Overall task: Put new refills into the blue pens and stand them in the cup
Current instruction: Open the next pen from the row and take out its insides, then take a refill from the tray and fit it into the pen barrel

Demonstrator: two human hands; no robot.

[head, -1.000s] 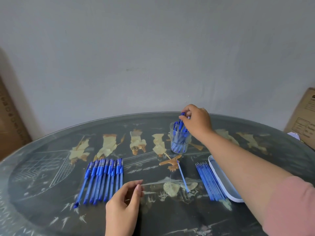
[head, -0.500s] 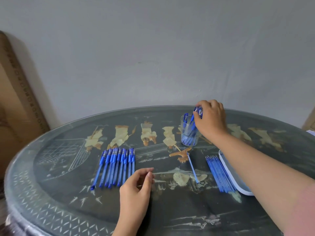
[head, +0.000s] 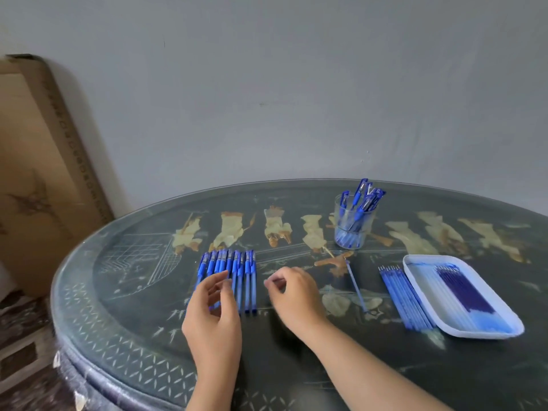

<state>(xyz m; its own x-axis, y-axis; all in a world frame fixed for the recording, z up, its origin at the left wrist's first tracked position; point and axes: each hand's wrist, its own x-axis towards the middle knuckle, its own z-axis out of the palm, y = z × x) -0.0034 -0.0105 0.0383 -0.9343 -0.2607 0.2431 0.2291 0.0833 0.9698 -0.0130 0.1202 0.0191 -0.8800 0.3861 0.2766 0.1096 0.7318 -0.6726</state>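
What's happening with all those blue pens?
A person is refilling blue pens. Both hands are at the row of pens on the table: the left hand reaches over it, the right hand sits beside it, holding nothing I can see. Several pens already stand in the clear cup. Loose refills lie beside the white tray.

Left grip (head: 214, 317) fingers spread loosely, right grip (head: 295, 298) fingers loosely curled.
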